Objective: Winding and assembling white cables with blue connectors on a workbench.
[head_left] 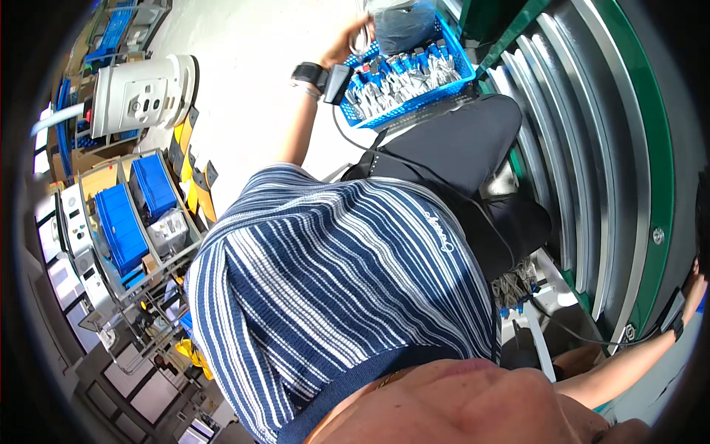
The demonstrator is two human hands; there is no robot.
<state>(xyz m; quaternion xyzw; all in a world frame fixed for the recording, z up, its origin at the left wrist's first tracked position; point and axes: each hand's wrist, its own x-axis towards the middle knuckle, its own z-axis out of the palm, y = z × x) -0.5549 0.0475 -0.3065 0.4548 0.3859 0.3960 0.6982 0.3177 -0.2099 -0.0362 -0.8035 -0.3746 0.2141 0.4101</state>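
Note:
My left hand [349, 43], with a black watch and a small dark device on its wrist, is at the left corner of a blue plastic basket [405, 115]. Its fingers curl around a light grey cable bundle [361, 40], seen only in part. Coiled grey cables [399, 87] with blue connectors fill the basket, and a greyish plastic bag [405, 28] lies over its far end. My right hand [696, 287] is at the far right rim, beside a green-edged grey surface. Its fingers are dark and cut off, so their pose is unclear.
Curved metal rails [551, 148] in a green frame [660, 185] stand on my right. More coiled cables [514, 287] are below them. On the left are a cart with blue bins [122, 226], a white rounded machine [140, 96] and yellow-black striped parts [194, 166].

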